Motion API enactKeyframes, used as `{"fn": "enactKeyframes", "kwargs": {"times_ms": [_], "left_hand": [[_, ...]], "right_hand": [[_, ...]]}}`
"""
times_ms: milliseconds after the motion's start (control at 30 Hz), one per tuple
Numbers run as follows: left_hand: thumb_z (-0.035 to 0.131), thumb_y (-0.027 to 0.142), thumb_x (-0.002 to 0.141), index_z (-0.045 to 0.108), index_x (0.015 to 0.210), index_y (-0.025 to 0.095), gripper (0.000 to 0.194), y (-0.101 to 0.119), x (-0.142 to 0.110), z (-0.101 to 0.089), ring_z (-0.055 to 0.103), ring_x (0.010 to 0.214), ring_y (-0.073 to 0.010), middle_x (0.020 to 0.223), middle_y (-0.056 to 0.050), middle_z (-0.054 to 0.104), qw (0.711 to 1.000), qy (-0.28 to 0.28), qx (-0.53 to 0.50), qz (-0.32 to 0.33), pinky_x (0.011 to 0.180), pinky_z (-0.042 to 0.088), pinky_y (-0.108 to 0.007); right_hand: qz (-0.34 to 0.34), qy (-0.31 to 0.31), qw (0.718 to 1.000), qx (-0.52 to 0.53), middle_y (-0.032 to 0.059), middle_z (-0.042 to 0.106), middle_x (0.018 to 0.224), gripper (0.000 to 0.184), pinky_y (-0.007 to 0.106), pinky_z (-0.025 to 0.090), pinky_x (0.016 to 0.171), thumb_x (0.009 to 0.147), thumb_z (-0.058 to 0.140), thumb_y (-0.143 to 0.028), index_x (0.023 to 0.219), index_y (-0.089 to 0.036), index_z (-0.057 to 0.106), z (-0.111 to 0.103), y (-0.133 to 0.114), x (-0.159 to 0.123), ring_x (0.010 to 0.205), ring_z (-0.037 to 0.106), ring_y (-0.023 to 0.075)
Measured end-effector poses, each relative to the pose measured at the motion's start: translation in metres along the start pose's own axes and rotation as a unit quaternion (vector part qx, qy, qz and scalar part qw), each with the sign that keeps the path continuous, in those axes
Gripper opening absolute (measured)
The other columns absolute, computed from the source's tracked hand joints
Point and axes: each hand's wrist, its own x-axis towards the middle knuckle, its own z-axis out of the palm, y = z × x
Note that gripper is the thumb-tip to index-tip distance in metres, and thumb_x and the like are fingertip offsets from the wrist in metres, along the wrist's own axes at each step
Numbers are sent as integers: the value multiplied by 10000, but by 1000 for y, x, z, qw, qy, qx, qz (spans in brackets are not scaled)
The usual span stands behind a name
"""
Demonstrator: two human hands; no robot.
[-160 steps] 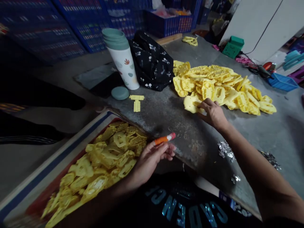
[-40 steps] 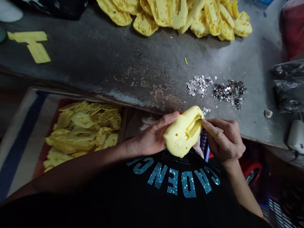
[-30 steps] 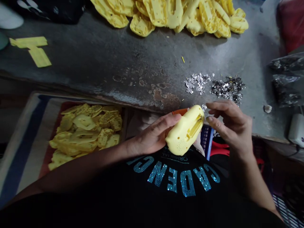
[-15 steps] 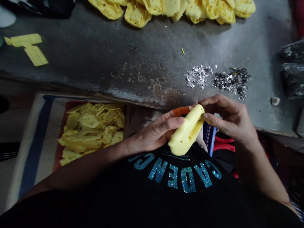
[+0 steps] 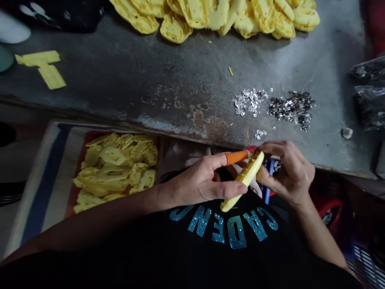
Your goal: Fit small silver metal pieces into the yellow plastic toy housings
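A grey table (image 5: 120,80) runs across the upper half of the frame, above the person's black shirt (image 5: 135,257), which fills the bottom. At lower left, a red-walled box (image 5: 77,176) holds loose yellow parts (image 5: 114,172). A pile of yellow shells (image 5: 195,14) lies on the table at the top centre.

Right of centre, just below the table edge, the left hand (image 5: 198,180) grips a yellow shell (image 5: 249,174), thumb pressed on its near side and the index finger, in an orange sleeve (image 5: 237,157), reaching to its upper end. The right hand (image 5: 288,172) is at that upper end, its fingers bent; the tips are partly hidden, so I cannot tell whether they pinch anything. The shell is tilted, nearly edge-on.

At upper right on the table sit a dark metal heap (image 5: 291,106) and, just left of it, a smaller shiny heap (image 5: 249,101). Two flat yellow pieces (image 5: 51,76) lie at upper left. A small white lump (image 5: 347,133) rests near the right edge.
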Motion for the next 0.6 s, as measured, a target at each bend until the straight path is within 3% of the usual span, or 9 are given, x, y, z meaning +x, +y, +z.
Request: {"fn": "enactKeyframes", "kwargs": {"times_ms": [67, 133, 233, 333, 400, 433, 500, 567, 600], "left_hand": [[857, 540, 958, 683, 1612, 285, 723, 3, 0, -1, 769, 1066, -245, 1352, -101, 778, 998, 10, 63, 20, 779, 627, -284], [852, 517, 968, 748, 1542, 281, 629, 6, 2, 1, 756, 1202, -278, 1438, -104, 757, 992, 12, 105, 63, 954, 643, -332], [805, 496, 1017, 802, 1466, 265, 505, 9, 8, 3, 755, 1231, -275, 1438, -96, 769, 984, -11, 137, 110, 1085, 609, -357], [725, 514, 1080, 790, 1467, 238, 480, 13, 13, 0, 776, 1090, -225, 1302, -79, 809, 982, -43, 158, 94, 976, 623, -308], [643, 543, 1122, 736, 1534, 239, 520, 14, 14, -8, 782, 971, -205, 1224, -71, 829, 980, -69, 167, 83, 854, 628, -283], [600, 542, 1141, 705, 1570, 245, 532, 14, 14, -13, 792, 967, -213, 1242, -79, 834, 977, -79, 175, 94, 834, 635, -287], [612, 491, 1136, 634, 1640, 274, 549, 13, 15, -23, 806, 1128, -263, 1415, -109, 801, 962, -55, 223, 150, 914, 665, -321], [755, 411, 1057, 562, 1696, 318, 674, 9, 16, -31, 722, 1405, -328, 1621, -126, 689, 931, -3, 288, 226, 1102, 654, -397], [840, 367, 992, 541, 1707, 346, 775, 6, 17, -32, 660, 1500, -352, 1671, -122, 649, 917, 9, 307, 255, 1188, 620, -449]], "right_hand": [[-7, 41, 999, -27, 61, 822, 1054, 360, 345, 673, 761, 934, 792, -140, 1267, -247, 708, 2, 0, -7, 896, 799, 214], [-19, 72, 996, -46, 61, 834, 1043, 400, 354, 674, 748, 918, 811, -138, 1292, -245, 718, 4, 1, -14, 882, 805, 222], [-25, 98, 993, -52, 72, 841, 1059, 426, 367, 673, 748, 918, 829, -173, 1327, -238, 727, 5, 6, -24, 876, 800, 230], [11, 97, 995, -12, 67, 820, 1033, 363, 362, 666, 757, 938, 799, -186, 1292, -240, 739, 6, 11, -31, 881, 777, 225], [72, 99, 991, 62, 49, 798, 1003, 291, 351, 657, 749, 948, 799, -215, 1232, -257, 749, 7, 12, -34, 862, 761, 215], [123, 105, 980, 119, 41, 792, 1001, 252, 343, 655, 745, 958, 805, -250, 1204, -265, 752, 9, 11, -35, 854, 759, 209], [244, 112, 928, 260, 23, 790, 996, 202, 321, 654, 737, 987, 810, -355, 1164, -283, 744, 16, 9, -36, 832, 764, 192], [328, 104, 865, 365, 3, 788, 956, 217, 296, 651, 707, 1008, 798, -444, 1136, -285, 725, 29, 6, -36, 772, 758, 172], [342, 91, 851, 388, -5, 779, 918, 230, 285, 642, 682, 1023, 780, -476, 1122, -279, 716, 35, 4, -36, 732, 745, 163]]}}
